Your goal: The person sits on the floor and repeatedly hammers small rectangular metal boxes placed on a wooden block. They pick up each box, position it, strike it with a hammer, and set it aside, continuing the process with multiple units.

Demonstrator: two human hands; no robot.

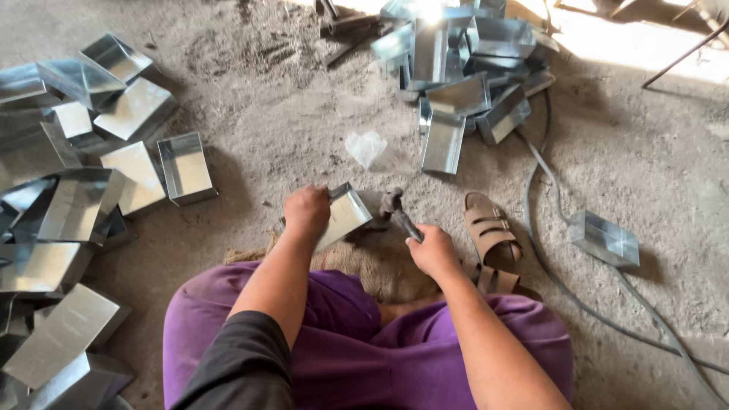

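I sit on the ground with my knees spread, in purple trousers. My left hand (306, 210) grips a small rectangular sheet-metal tray (344, 216), tilted with its open side toward the right. My right hand (433, 248) is closed around the handle of a dark hammer (395, 209). The hammer's head sits just to the right of the tray's edge, close to it or touching. Under the tray lies a piece of brown burlap (372, 262) on the dirt floor.
Several finished metal trays are heaped at the left (76, 190) and at the top centre (463, 68). One tray (604, 238) lies alone at the right. A tan sandal (492, 231), a grey cable (547, 258) and a clear plastic scrap (366, 146) lie nearby.
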